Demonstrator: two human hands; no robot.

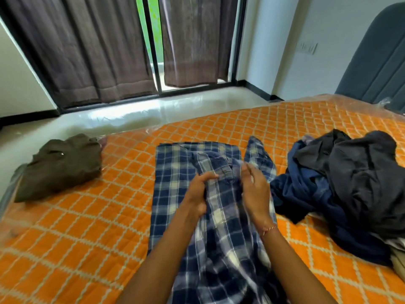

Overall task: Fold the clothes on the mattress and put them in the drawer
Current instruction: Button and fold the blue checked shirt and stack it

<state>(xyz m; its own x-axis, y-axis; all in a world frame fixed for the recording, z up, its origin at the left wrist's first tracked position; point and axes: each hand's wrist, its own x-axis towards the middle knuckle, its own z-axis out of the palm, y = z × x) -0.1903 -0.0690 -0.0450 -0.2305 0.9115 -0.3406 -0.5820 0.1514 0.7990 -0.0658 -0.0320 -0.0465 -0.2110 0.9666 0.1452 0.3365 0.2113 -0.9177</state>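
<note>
A blue and white checked shirt (175,172) lies spread lengthwise on the orange quilted mattress (87,227), its collar end toward the window. My left hand (198,194) grips a bunched ridge of the shirt's cloth near its middle. My right hand (255,189) is just to the right of that ridge, fingers fairly straight and blurred, touching the cloth. One sleeve sticks out past my right hand toward the far right. A folded olive-brown garment (59,167) rests at the mattress's left edge. A heap of unfolded dark blue and black clothes (341,183) lies on the right.
The mattress is wrapped in clear plastic (131,115) that shines along its far edge. Beyond it are a pale floor, brown curtains (87,51) over a sliding glass door, and a grey padded headboard (377,58) at the far right. No drawer is in view.
</note>
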